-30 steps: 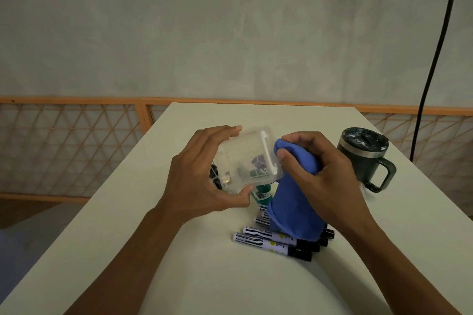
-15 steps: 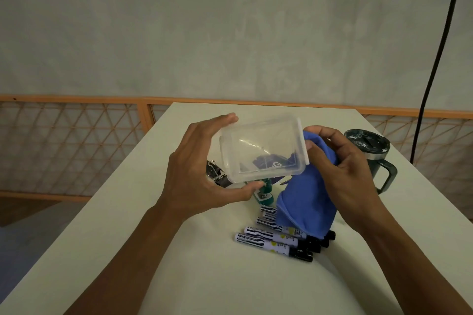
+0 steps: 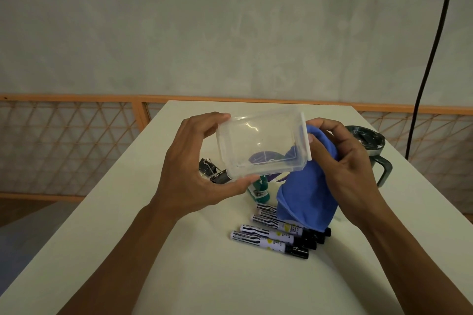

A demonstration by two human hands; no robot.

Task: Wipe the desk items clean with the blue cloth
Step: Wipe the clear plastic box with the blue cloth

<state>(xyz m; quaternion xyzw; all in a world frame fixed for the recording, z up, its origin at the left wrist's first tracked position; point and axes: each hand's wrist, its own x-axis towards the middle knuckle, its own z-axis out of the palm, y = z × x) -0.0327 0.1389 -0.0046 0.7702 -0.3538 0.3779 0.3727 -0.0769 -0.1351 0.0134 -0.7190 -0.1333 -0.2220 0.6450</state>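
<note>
My left hand (image 3: 190, 174) grips a clear plastic box (image 3: 261, 147) above the white table (image 3: 128, 250), thumb under its lower edge and fingers over the top. The box lies on its side with its open rim to the right. My right hand (image 3: 343, 174) holds the blue cloth (image 3: 307, 194) bunched against that rim, and the cloth hangs down over the markers. Several black-capped markers (image 3: 271, 238) lie side by side on the table below the cloth.
A dark lidded mug (image 3: 371, 143) with a handle stands at the right behind my right hand. Black binder clips (image 3: 212, 171) and a small green item (image 3: 80, 190) lie under the box. An orange lattice railing (image 3: 69, 140) runs behind the table; a black cable (image 3: 432, 54) hangs at right.
My left hand has raised and turned the box so its open rim faces right. My right hand has moved the cloth from the box's front face to the rim.
</note>
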